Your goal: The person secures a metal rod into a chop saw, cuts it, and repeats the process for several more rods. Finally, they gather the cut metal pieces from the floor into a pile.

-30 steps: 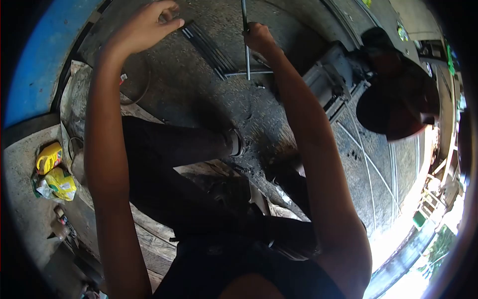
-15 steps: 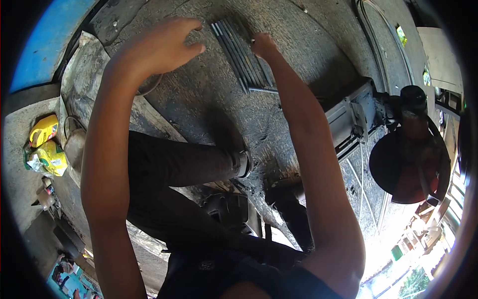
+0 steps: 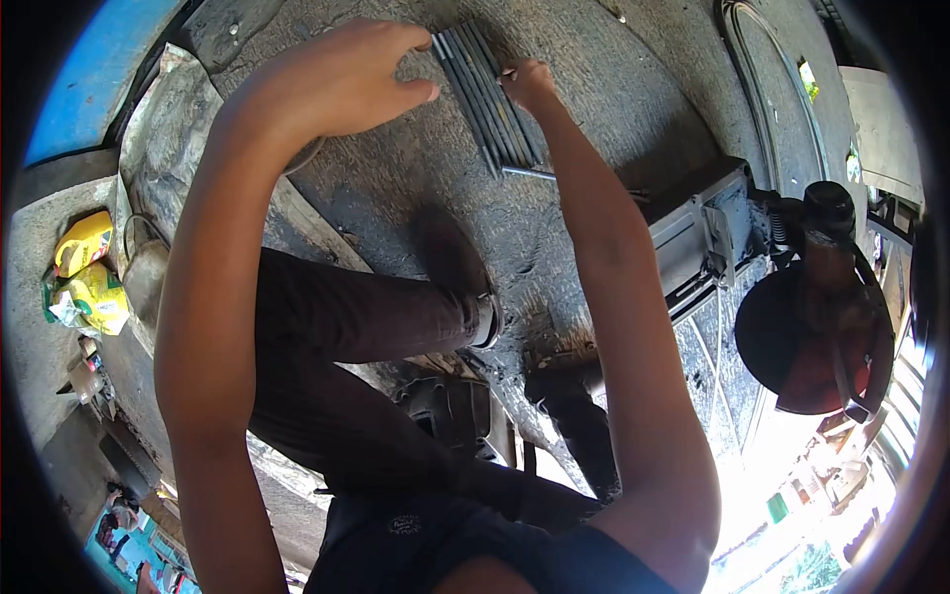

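Note:
Several dark metal rods lie side by side on the rough grey ground at the top centre. My left hand is at their left side, thumb and fingers apart, nothing between them; its fingertips are close to the rods' upper end. At the bundle's right edge is my right hand, its fingers curled against the rods; what they hold, if anything, is too small to make out. One separate rod lies crosswise at the lower end of the bundle, partly behind my right forearm.
A cut-off machine with a round dark guard and a metal base stands at the right. Cables run along the upper right. Yellow containers sit at the far left. My shoe is below the rods.
My left hand has moved right and slightly up, closer to the rods. My right hand has shifted slightly and stays at the bundle's right edge.

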`<move>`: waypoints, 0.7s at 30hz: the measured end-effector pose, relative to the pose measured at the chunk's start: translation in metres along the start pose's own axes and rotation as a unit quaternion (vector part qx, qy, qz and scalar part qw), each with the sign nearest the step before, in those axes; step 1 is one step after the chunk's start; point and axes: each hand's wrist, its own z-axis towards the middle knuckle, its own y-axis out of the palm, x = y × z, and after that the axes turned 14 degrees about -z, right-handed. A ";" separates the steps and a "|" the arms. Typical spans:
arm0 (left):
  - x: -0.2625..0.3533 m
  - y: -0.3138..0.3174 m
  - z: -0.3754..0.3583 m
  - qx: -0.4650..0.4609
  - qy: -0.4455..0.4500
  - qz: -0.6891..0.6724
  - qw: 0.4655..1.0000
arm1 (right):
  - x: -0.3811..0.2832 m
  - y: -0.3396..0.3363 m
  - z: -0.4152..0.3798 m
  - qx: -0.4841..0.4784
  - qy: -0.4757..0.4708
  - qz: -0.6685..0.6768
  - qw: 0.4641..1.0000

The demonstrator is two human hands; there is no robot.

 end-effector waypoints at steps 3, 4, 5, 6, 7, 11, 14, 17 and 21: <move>-0.001 0.001 0.001 0.000 0.003 0.003 1.000 | -0.001 0.000 -0.006 0.024 0.015 0.008 1.000; -0.001 0.001 0.001 -0.001 0.003 0.003 1.000 | -0.001 0.000 -0.006 0.023 0.015 0.009 1.000; 0.000 0.001 0.001 -0.006 0.004 0.001 1.000 | 0.000 0.001 -0.005 0.035 0.005 0.020 0.999; 0.000 0.000 0.002 -0.011 0.006 -0.001 1.000 | 0.001 0.002 -0.005 0.047 -0.006 0.031 0.998; 0.001 0.000 0.001 -0.013 0.006 -0.003 1.000 | 0.003 0.003 -0.004 0.045 -0.005 0.030 0.999; 0.004 0.000 0.001 -0.023 -0.013 -0.050 0.998 | 0.003 -0.003 -0.009 0.053 -0.026 0.040 0.997; 0.001 0.000 -0.001 -0.020 -0.003 -0.047 0.999 | 0.009 -0.005 -0.008 0.047 -0.039 0.047 0.997; 0.000 0.001 0.000 -0.018 0.001 -0.044 0.999 | 0.014 -0.008 -0.009 0.024 -0.051 0.057 0.997; 0.001 0.002 -0.002 -0.010 0.005 -0.045 0.999 | 0.017 -0.004 -0.008 0.028 -0.081 0.073 0.994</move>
